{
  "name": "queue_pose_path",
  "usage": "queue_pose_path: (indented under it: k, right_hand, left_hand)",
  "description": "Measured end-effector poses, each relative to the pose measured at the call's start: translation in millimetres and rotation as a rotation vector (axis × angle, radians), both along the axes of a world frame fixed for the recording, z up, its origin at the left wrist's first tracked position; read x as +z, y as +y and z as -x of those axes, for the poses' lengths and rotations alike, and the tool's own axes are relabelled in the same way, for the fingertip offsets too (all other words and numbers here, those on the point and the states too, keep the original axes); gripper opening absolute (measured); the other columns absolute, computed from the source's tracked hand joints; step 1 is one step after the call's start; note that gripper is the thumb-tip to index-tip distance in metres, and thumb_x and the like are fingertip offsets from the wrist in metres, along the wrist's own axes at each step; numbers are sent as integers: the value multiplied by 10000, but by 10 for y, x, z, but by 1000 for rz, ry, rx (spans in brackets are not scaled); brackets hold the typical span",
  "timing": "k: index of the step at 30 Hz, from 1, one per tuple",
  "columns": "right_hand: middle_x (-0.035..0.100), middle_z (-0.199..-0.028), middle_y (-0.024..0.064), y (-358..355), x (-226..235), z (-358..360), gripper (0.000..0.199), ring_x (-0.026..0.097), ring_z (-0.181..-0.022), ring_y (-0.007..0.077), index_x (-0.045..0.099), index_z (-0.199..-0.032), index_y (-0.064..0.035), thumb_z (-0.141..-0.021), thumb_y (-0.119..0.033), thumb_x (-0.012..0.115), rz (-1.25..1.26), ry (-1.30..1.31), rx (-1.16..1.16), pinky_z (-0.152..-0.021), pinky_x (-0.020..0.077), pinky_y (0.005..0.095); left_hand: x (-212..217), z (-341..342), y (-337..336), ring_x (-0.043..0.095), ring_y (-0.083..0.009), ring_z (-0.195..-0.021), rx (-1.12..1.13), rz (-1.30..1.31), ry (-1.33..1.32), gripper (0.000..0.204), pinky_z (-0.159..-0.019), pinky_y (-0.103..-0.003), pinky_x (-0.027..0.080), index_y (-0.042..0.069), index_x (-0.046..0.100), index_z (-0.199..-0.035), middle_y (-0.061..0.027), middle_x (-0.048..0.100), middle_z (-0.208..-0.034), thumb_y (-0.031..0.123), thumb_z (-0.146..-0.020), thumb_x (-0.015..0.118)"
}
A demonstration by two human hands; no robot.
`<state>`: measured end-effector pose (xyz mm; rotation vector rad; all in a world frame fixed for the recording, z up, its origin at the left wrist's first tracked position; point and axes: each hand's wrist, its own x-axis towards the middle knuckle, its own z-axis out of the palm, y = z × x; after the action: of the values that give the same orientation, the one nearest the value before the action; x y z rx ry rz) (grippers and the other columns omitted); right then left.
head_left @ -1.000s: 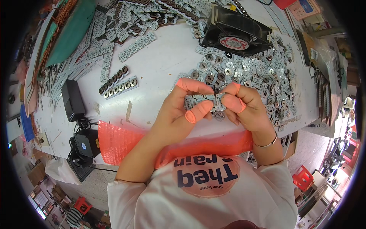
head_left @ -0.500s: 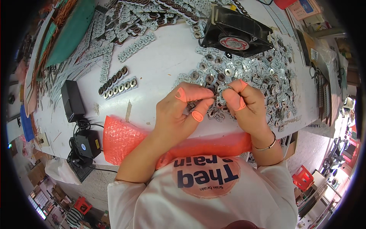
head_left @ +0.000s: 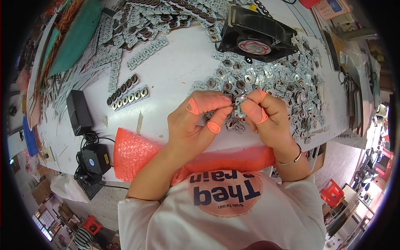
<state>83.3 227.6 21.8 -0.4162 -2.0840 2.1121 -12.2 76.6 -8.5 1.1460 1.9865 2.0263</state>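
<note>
My left hand [head_left: 192, 118] and my right hand [head_left: 268, 118] meet over the near edge of a spread of small circuit boards [head_left: 271, 77], many bearing round dark or silvery parts. Orange finger cots cover the thumb and forefinger of each. Between my right thumb and forefinger is a small pale circuit board [head_left: 239, 109]. My left fingertips are pinched together right beside it; what they hold, if anything, is too small to tell. Left of the hands lie a strip with dark round parts [head_left: 122, 90] and a strip with silvery round parts [head_left: 130, 99], side by side.
A black fan [head_left: 258, 39] stands at the back right among the boards. Board strips [head_left: 148, 53] are heaped at the back left, near a green sheet [head_left: 79, 39]. A black box [head_left: 79, 111] and a black adapter [head_left: 96, 158] sit left. Red bubble wrap [head_left: 133, 152] lines the near edge.
The small board between my hands shows more plainly now, as the right thumb and forefinger have shifted slightly. My left hand has moved a little to the left.
</note>
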Motion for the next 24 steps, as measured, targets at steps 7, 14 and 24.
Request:
queue_pose_path:
  k: [7, 14, 24]
  right_hand:
    - [489, -540, -19, -40, -71, 15, 177, 403, -411, 26, 547, -783, -34, -914, -149, 581, 98, -12, -89, -379, 302, 189]
    - [545, -574, 2, 97, -106, 38, 138, 445, -429, 26, 613, -795, -20, -890, -120, 607, -385, 64, 40, -388, 338, 189]
    - [621, -645, 25, 126, 4, 15, 112, 517, -525, 66, 686, -861, -12, -854, -119, 654, -200, -76, -10, -492, 424, 210]
  left_hand:
    - [42, -33, -33, 617, -222, -890, -76, 100, 69, 212, -817, -316, 489, 0, 592, -962, -120, 633, -932, -71, -778, 669]
    - [68, 33, -5, 620, -216, -884, -54, 20, 24, 188, -790, -304, 494, 2, 601, -976, -122, 639, -936, -52, -802, 648]
    - [25, 24, -45, 569, -166, -940, -285, -82, -560, 208, -707, -266, 540, 4, 590, -1051, -121, 564, -1060, -37, -847, 600]
